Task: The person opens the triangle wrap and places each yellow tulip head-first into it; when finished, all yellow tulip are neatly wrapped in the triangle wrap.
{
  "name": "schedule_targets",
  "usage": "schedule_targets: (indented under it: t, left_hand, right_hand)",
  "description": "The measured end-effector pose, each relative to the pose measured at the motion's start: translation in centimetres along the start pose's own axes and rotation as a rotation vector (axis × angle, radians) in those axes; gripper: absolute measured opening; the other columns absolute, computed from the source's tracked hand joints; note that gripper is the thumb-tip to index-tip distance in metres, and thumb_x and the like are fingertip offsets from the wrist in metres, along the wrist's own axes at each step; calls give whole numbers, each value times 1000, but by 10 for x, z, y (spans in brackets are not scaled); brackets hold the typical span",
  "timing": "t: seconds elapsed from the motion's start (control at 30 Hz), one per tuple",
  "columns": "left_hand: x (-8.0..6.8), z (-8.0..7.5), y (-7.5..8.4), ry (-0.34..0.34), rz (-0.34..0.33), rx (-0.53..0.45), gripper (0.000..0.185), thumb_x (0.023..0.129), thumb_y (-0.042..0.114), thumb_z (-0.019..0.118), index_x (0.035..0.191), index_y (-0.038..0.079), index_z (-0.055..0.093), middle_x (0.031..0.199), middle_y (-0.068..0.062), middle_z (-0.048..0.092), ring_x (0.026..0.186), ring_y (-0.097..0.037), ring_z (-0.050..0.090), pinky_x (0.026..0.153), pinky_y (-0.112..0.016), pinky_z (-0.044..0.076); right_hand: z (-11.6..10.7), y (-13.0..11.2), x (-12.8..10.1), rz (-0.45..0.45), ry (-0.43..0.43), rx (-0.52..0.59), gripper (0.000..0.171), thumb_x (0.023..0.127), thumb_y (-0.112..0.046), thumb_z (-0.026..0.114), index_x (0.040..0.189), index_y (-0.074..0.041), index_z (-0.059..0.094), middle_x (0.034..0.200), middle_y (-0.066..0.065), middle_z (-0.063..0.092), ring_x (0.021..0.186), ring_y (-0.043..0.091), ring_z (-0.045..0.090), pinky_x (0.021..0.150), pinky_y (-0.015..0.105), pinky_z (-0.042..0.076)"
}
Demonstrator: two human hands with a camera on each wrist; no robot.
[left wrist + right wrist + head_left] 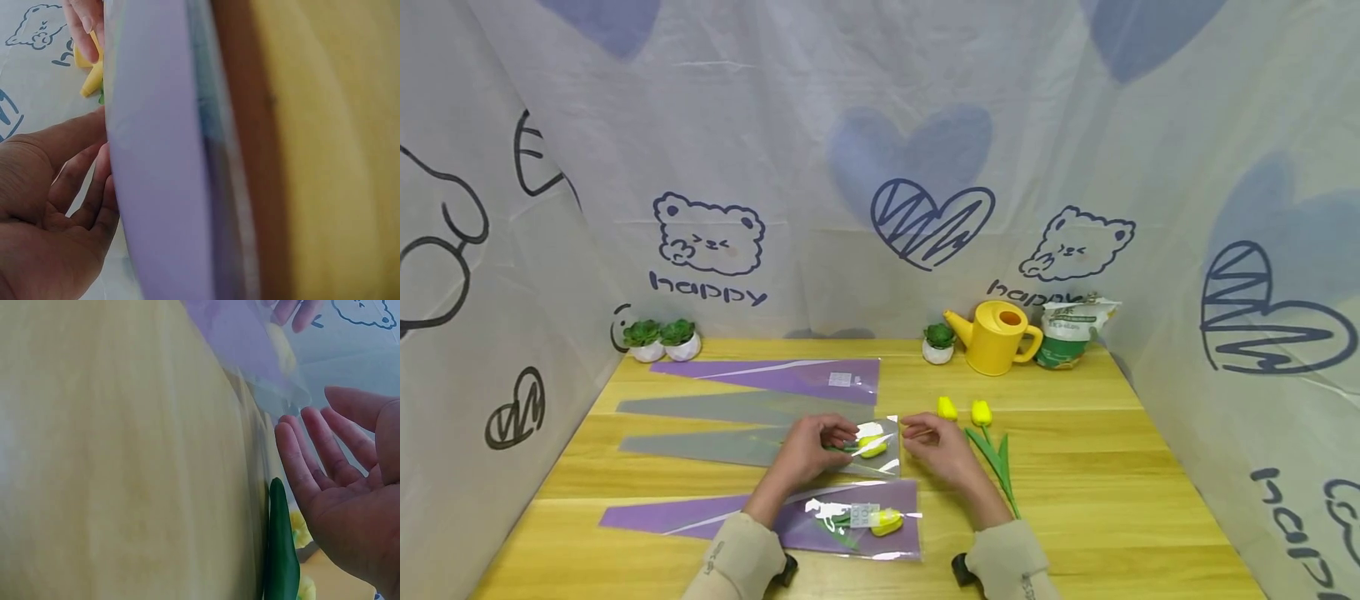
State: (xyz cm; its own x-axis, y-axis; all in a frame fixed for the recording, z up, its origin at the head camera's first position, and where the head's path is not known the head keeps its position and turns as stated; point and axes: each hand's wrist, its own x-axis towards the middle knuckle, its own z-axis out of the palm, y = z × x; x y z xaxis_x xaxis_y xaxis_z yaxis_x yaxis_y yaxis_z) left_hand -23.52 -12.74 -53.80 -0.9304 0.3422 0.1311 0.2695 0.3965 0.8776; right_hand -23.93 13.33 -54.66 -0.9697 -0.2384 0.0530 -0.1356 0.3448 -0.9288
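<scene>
A yellow tulip (872,447) lies in a clear-fronted grey flower sleeve (700,446) on the table. Over it is my left hand (808,450), loosely bent, with a gap between thumb and fingers beside the tulip's head; the purple sleeve (159,150) partly hides its fingertips in the left wrist view. My right hand (943,450) is just off the grey sleeve's right end, its fingers (322,447) spread loosely and holding nothing. Nearer me, a purple sleeve (805,525) holds another yellow tulip (887,522).
Two loose yellow tulips (981,413) lie past my right hand. Farther back are another grey sleeve (700,406) and a purple sleeve (805,375). Small potted succulents (679,340), a yellow watering can (995,340) and a green-and-white bag (1067,333) line the back edge.
</scene>
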Motion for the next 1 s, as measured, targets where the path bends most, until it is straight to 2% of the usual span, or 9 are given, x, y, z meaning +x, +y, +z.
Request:
schedule_targets:
  t: [0.2,0.37,0.53,0.63,0.73,0.83,1.0]
  left_hand:
    - [0,1,-2,-7,4,-2,35,79,-7,84,112,-4,73,104,-19,78,89,-33,74,79,-25,59]
    - [-1,0,-2,-15,-3,17,35,80,-4,84,114,-4,73,104,-19,78,87,-28,73,76,-23,58]
    - [-2,-1,0,-11,-9,47,31,85,0,82,115,-1,74,104,-17,78,87,-23,72,75,-21,56]
    - [-3,-1,0,-13,-8,62,29,88,3,80,116,0,74,105,-15,78,90,-23,73,78,-27,59]
    - [-6,-4,1,2,-12,89,28,90,6,79,117,3,74,109,-13,78,98,-27,74,90,-41,60]
    - [-8,-12,0,17,-25,127,30,91,9,78,120,5,73,114,-11,77,108,-31,72,101,-54,53]
    - [-13,-27,-2,4,-45,155,35,91,6,77,126,5,70,120,-13,75,113,-36,69,104,-59,50]
  right_hand:
    - [4,-2,0,-18,-9,-11,30,93,-4,74,122,1,71,110,15,75,101,29,72,90,31,59]
    - [4,-1,0,-17,-12,-15,28,93,-4,74,121,1,71,110,15,74,101,29,72,92,36,59]
    - [-5,-7,-6,-1,-3,-39,28,96,-6,72,124,-1,71,113,15,74,103,28,71,92,36,59]
    - [-19,-14,-14,14,24,-53,30,96,-5,72,125,-1,70,114,16,73,103,27,71,89,31,59]
    - [-38,-19,-26,27,54,-75,31,96,-5,72,127,-4,70,117,17,73,105,25,70,87,27,58]
    - [-61,-22,-42,46,81,-115,33,98,-9,71,131,-8,69,121,15,72,109,24,68,89,27,56]
    - [-102,-12,-73,132,136,-128,36,100,-15,69,136,-8,66,126,17,69,109,24,67,87,30,59]
